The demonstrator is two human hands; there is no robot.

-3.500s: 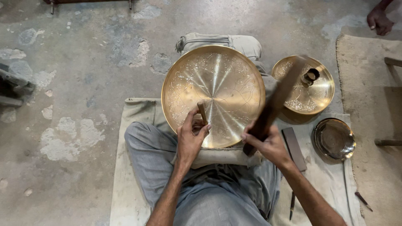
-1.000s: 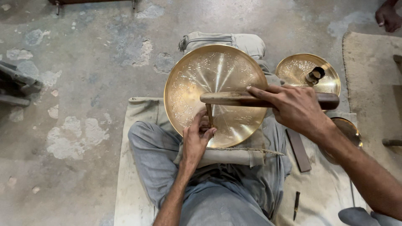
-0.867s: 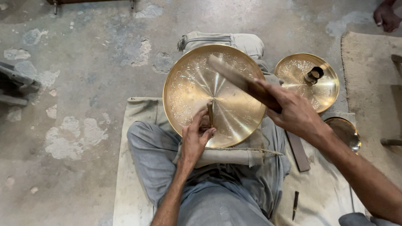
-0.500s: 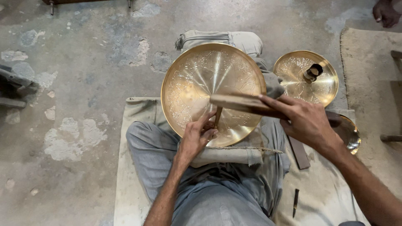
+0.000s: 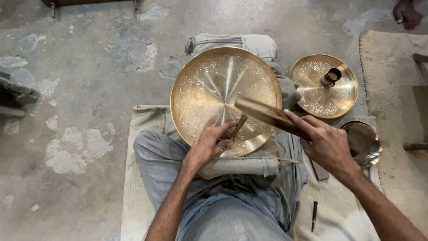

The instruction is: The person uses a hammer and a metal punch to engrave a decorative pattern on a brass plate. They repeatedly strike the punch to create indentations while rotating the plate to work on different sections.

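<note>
Left hand (image 5: pixel 213 145) pinched a small chisel (image 5: pixel 237 127) against the large engraved brass plate (image 5: pixel 225 99) propped on the person's lap, right hand (image 5: pixel 327 145) wrapped around a wooden mallet (image 5: pixel 267 117) just above it, smaller brass dish (image 5: pixel 323 85) lay nearby on the floor.

Large brass plate (image 5: pixel 223 89) glossy with fine engraved lines, wooden mallet (image 5: pixel 272 118) matt brown, slim wooden-handled chisel (image 5: pixel 238 127), smaller shiny brass dish (image 5: pixel 312 89), coarse pale cloth mat (image 5: pixel 138 178), rough patchy concrete floor (image 5: pixel 80 67)
</note>
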